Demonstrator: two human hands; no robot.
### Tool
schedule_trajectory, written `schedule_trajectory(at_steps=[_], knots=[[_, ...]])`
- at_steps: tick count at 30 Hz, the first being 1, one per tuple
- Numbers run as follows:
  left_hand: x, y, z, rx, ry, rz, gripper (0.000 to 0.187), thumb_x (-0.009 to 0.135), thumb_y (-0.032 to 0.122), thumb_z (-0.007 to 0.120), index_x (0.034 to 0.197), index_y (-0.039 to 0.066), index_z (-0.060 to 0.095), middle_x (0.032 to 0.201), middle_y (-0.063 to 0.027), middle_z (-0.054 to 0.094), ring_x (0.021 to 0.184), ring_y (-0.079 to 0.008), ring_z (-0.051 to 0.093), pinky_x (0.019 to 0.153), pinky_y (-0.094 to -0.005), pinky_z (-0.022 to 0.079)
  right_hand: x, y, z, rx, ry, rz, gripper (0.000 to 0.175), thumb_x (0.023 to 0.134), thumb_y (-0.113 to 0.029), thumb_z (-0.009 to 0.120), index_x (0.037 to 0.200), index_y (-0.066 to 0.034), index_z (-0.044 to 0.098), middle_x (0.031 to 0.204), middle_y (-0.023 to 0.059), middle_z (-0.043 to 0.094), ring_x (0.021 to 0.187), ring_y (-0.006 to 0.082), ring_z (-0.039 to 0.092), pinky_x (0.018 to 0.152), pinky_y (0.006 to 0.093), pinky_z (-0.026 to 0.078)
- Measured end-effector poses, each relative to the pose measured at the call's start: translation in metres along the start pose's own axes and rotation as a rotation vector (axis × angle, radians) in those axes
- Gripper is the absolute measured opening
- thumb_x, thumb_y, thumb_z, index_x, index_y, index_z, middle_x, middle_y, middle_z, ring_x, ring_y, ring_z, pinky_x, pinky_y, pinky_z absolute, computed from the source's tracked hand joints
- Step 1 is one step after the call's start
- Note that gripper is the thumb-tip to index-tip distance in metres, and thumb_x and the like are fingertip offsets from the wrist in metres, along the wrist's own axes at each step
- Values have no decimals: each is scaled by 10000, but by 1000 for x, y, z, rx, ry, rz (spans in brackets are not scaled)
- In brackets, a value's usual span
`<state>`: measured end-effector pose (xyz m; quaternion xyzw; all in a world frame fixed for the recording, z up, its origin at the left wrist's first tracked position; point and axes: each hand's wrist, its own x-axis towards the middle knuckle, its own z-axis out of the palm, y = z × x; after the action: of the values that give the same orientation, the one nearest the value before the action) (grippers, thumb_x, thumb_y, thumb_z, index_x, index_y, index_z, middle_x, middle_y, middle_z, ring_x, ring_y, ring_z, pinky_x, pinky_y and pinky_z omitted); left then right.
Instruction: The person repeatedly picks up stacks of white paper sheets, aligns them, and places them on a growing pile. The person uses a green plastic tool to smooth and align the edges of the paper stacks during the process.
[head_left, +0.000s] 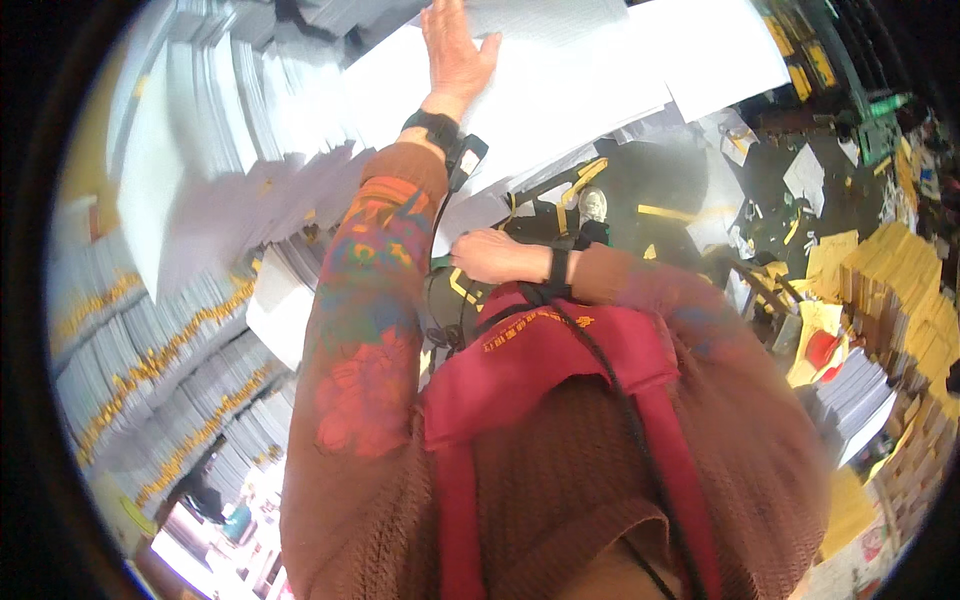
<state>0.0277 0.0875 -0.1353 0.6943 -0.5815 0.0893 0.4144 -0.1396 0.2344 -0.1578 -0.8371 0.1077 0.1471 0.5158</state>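
Note:
My left hand lies with its fingers spread on the large white paper sheets at the top, palm down. A black strap and a small device sit on that wrist. My right hand is low in front of my body, near the top of the red apron, its fingers curled. Something dark green shows at its fingertips; whether the hand grips it I cannot tell. The paper's near edge runs diagonally between the two hands.
Stacks of paper stand at the upper left, with tabbed bundles below them. Yellow strips and paper scraps lie on the dark floor. Yellow card stacks and a white paper stack are at the right.

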Motion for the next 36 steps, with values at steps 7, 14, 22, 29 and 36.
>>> schedule_trajectory(at_steps=[7, 14, 22, 29, 36], knots=[[-5, 23, -33, -131, -360, -91, 808, 717, 226, 754, 1380, 32, 335, 1440, -222, 297, 1338, -363, 277, 1101, -448, 236, -165, 110, -89, 610, 52, 163, 258, 882, -266, 553, 795, -31, 613, 571, -4, 483, 512, 88, 443, 456, 272, 344], [-10, 142, 19, -10, -616, 247, 822, 658, 301, 799, 1333, 62, 396, 1431, -191, 317, 1335, -348, 286, 1087, -529, 207, -278, 154, -97, 1302, 1047, 24, 183, 939, -223, 534, 947, -44, 572, 578, -13, 491, 427, 83, 414, 416, 212, 308], [1, 193, 117, 641, -1015, 611, 204, 745, 139, 599, 930, 100, 674, 933, -90, 651, 1056, -248, 551, 1003, -525, 295, -275, 182, -104, 1484, 1056, -83, 66, 925, -117, 506, 955, -74, 465, 789, 106, 616, 549, 112, 526, 496, 231, 399], [9, 182, 121, 675, -1031, 671, 144, 669, 180, 660, 791, 106, 678, 848, -60, 649, 914, -231, 568, 834, -388, 390, -260, 218, -141, 1405, 874, -57, 76, 886, -123, 525, 917, -69, 482, 716, 49, 594, 404, 14, 353, 361, 174, 245], [35, 188, 87, 508, -955, 596, 187, 622, 124, 655, 807, 104, 673, 811, -60, 647, 880, -248, 563, 818, -370, 401, -152, 198, -224, 1030, 766, -70, 258, 855, -265, 603, 862, -13, 655, 675, 4, 614, 403, 22, 290, 363, 210, 203]])
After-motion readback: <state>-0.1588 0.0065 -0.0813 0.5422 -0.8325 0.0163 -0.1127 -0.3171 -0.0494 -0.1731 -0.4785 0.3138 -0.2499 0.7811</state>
